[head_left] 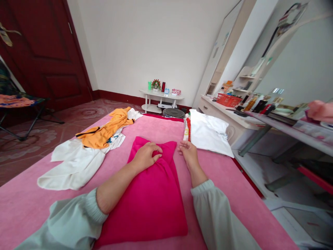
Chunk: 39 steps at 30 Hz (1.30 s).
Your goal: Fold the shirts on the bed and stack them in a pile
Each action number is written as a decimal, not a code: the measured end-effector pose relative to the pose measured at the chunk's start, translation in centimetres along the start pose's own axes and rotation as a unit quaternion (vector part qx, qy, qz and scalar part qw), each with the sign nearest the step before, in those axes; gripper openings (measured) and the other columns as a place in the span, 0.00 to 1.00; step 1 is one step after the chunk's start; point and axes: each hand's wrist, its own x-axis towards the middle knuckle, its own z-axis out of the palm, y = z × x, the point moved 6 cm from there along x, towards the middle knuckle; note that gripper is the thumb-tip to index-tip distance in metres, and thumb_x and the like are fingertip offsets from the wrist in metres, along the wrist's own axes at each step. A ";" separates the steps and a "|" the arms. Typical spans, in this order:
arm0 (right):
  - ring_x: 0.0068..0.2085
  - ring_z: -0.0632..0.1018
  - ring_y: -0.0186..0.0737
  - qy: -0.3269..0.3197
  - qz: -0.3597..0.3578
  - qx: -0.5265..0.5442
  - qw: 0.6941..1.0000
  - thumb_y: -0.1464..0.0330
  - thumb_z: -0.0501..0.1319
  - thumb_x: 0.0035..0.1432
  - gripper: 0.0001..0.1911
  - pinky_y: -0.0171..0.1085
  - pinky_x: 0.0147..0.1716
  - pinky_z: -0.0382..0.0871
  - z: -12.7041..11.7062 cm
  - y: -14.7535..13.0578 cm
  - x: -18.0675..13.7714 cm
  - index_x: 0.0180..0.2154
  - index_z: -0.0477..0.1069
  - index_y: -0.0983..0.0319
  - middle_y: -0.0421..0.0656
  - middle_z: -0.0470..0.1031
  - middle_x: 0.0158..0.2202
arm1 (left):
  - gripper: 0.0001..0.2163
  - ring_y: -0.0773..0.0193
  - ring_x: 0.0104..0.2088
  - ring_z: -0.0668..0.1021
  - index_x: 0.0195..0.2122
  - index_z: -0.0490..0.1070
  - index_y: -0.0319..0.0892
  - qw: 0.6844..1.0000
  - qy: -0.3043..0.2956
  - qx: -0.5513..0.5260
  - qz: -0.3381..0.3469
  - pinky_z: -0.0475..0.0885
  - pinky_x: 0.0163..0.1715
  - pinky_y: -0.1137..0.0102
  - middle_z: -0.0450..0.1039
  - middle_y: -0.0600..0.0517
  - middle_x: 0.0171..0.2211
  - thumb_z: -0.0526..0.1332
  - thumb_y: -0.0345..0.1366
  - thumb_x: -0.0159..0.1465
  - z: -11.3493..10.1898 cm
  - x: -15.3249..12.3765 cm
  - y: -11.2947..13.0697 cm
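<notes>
A folded magenta garment (153, 198) lies lengthwise on the pink bed cover (33, 198) in front of me. My left hand (146, 155) rests on its far end with the fingers curled down, pressing the cloth. My right hand (187, 151) lies just off the garment's far right corner on the pink cover, fingers loosely bent, and I see nothing in it. Both arms wear pale green sleeves.
A heap of white and orange clothes (88, 146) lies to the left on the bed. A folded white garment (210, 133) sits to the right by the edge. A dressing table (260, 118) with bottles and a red basket (228, 100) stands right; a small white shelf (161, 99) stands at the wall.
</notes>
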 end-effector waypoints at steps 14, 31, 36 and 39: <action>0.33 0.78 0.35 -0.082 -0.059 0.029 0.994 0.73 0.58 0.42 0.27 0.33 0.29 0.73 3.4 -1.1 -1.0 0.49 0.67 0.63 0.51 0.72 0.51 | 0.32 0.60 0.39 0.77 0.57 0.65 0.43 0.986 0.047 -0.084 -0.136 0.70 0.41 0.68 0.76 0.48 0.42 0.67 0.45 0.52 1.0 1.1 -3.8; 0.31 0.75 0.39 -0.033 -0.144 -0.495 0.857 0.71 0.60 0.51 0.04 0.34 0.28 0.61 2.6 -4.1 -3.6 0.27 0.72 0.57 0.42 0.75 0.28 | 0.21 0.68 0.28 0.72 0.44 0.71 0.37 0.949 0.144 -0.235 -0.151 0.67 0.30 0.73 0.69 0.55 0.27 0.65 0.44 0.52 0.6 0.9 -5.4; 0.34 0.75 0.38 -0.035 -0.217 -0.440 0.871 0.73 0.59 0.51 0.06 0.34 0.30 0.61 3.3 -5.3 -4.4 0.30 0.73 0.58 0.41 0.75 0.33 | 0.20 0.66 0.29 0.73 0.45 0.71 0.38 0.962 0.156 -0.167 -0.146 0.69 0.31 0.73 0.71 0.54 0.28 0.63 0.43 0.54 0.3 0.7 -4.9; 0.30 0.74 0.36 -0.060 -0.225 -0.378 0.896 0.70 0.59 0.51 0.04 0.33 0.29 0.62 4.3 -5.3 -4.5 0.28 0.73 0.58 0.39 0.75 0.29 | 0.21 0.65 0.29 0.74 0.47 0.70 0.39 0.974 0.136 -0.106 -0.149 0.70 0.33 0.72 0.74 0.51 0.32 0.62 0.42 0.54 -0.2 0.7 -4.1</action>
